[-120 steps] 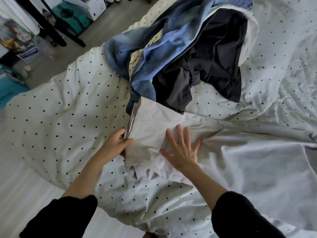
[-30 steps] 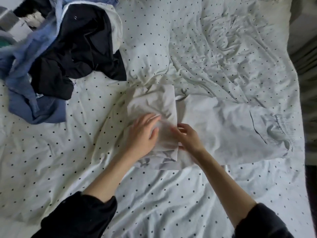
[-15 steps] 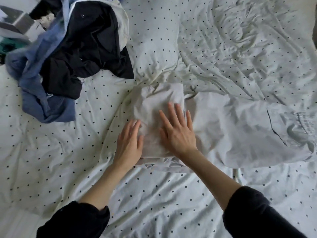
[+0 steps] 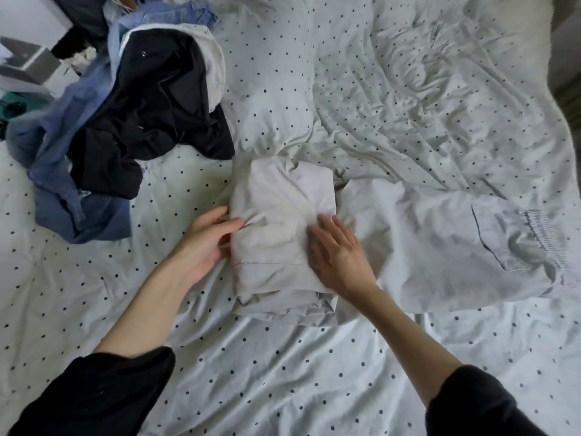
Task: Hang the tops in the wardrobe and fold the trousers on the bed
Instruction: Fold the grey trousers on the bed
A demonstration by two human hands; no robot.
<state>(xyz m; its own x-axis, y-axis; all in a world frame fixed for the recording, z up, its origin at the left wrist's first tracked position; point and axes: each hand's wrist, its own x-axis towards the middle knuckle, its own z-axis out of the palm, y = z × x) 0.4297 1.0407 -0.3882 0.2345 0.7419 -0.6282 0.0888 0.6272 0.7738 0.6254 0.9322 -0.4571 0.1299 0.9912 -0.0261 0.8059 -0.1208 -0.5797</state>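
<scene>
Your pale grey cotton trousers [image 4: 314,234] lie on the white duvet w/ small dark dots [image 4: 283,372], mid-bed. The leg end is folded up into a thick rectangular wad in front of you; the waist part w/ elastic band & a stitched pocket is spread flat to the right, still unfolded. Your left hand [image 4: 204,243] grips the wad's left edge: thumb on top, fingers curled under the side. Your right hand [image 4: 339,256] lies flat on the wad's right half, fingers straight & together, pressing down, slightly blurred. Both sleeves are black, pushed up the forearms. Up-left on the bed, well apart from the trousers, sits a heap of clothes [image 4: 125,127]: blue denim, a black garment, a cream one under it. Beyond the bed's top-left corner is a grey-white box [image 4: 28,67].
</scene>
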